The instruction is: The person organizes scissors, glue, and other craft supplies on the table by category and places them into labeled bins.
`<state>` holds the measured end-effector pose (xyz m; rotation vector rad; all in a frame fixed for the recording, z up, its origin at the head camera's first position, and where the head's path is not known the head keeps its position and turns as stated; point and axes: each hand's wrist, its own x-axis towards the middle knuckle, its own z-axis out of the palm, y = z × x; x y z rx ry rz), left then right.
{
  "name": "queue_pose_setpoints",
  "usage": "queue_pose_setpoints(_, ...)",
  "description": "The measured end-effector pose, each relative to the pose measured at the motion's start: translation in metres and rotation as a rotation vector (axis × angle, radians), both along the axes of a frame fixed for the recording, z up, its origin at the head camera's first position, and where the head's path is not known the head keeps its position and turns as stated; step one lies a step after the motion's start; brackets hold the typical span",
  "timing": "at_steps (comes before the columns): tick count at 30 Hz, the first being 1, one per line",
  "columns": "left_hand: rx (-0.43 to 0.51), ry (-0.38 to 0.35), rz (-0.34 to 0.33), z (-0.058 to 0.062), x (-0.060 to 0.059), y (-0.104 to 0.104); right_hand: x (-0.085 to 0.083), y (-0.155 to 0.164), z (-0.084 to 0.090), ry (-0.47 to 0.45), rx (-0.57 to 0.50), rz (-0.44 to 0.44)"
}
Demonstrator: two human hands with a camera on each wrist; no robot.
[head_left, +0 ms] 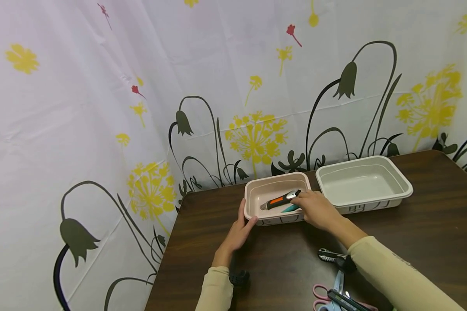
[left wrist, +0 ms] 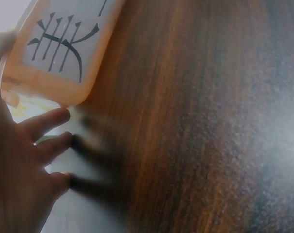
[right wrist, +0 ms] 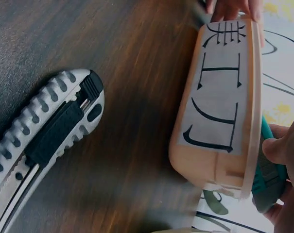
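Scissors (head_left: 327,298): pink-handled, at the near edge of the table (head_left: 432,233), lying with a dark cutter across them; apparently a waiting pile, well apart from both hands

Grey cutter (head_left: 328,255): grey and black, ribbed grip, flat on the wood just under the right forearm; large in the right wrist view (right wrist: 49,141), untouched

Left hand (head_left: 237,231): placed against the near left corner of the pink tray (head_left: 253,194), fingers straight and a little spread, thumb along the front wall; likely there to keep the tray from sliding; no grip, only contact at the rim

Right hand (head_left: 315,207): reaching over the tray's near right rim, fingers curled and pinched on a teal cutter (head_left: 291,208); in the right wrist view fingertips and thumb close on its teal body (right wrist: 268,172) just outside the rim, so held partly over the edge

Teal cutter: low over the tray's right side, gripped at its rear end, tip pointing leftward into the tray; most of it hidden by the fingers

Orange cutter (head_left: 280,200): orange and black with a metal tip, lying slantwise on the tray floor, right end just beside the right fingertips; touching or not, cannot tell

White tray (head_left: 397,177): larger, just right of the pink one and a little further back

Curtain (head_left: 101,108): flowered, hanging close behind the table
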<state>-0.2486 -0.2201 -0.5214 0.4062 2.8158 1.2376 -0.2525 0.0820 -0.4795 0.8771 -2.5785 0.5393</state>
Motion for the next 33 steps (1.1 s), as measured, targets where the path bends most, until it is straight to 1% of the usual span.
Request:
queue_pose_setpoints(8, -0.008, 0.005, -0.002, 0.0, 0.0, 0.0, -0.008, -0.011, -0.004, -0.069, -0.048, 0.054)
queue_pose_setpoints(14, -0.006, 0.005, 0.003, 0.0, 0.0, -0.001, -0.012, -0.015, -0.007, -0.114, -0.059, 0.069)
queue_pose_setpoints(20, 0.001, 0.006, 0.004, -0.001, -0.001, 0.0, -0.011, -0.017, -0.005, -0.208, -0.067, 0.069)
queue_pose_setpoints(25, 0.005, -0.001, 0.007, -0.002, -0.001, -0.001, -0.013, -0.017, -0.005, -0.262, -0.071, 0.067)
queue_pose_setpoints(29, 0.01, -0.003, 0.01, -0.003, -0.001, 0.0, -0.013, -0.016, -0.005, -0.272, -0.081, 0.066)
queue_pose_setpoints(33, 0.008, 0.0, 0.009, -0.002, -0.001, 0.0, -0.013, -0.015, -0.007, -0.249, -0.082, 0.074)
